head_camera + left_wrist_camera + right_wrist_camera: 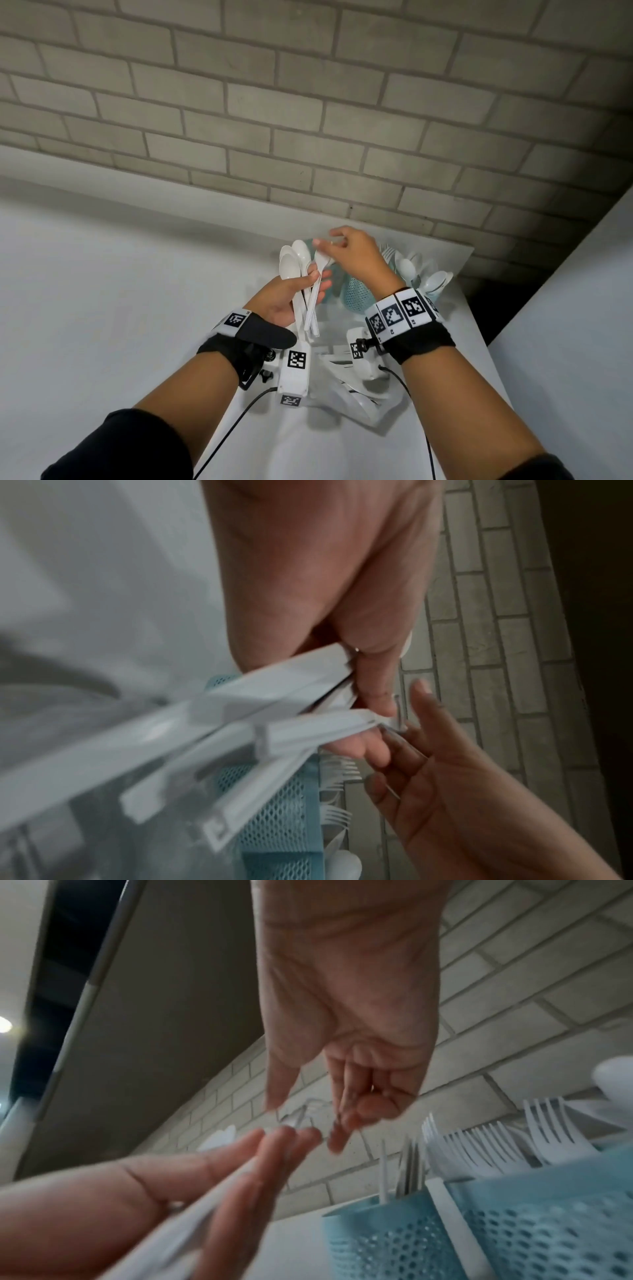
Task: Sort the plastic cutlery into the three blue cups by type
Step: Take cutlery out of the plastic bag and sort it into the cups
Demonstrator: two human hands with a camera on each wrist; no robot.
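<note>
Head view — white table (137,308) | grey brick wall (308,102) | left grip (287,294) clutching spoons (294,263) | right grip (356,253) loose

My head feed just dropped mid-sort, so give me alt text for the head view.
The left hand grips a bundle of white plastic spoons, bowls up, while the right hand reaches in over the bundle's top. Behind the hands, blue perforated cups stand on a white table against a brick wall, with more spoons on the right.

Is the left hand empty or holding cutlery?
Holding. The left hand grips a bunch of white spoons by their handles, bowls up.
</note>
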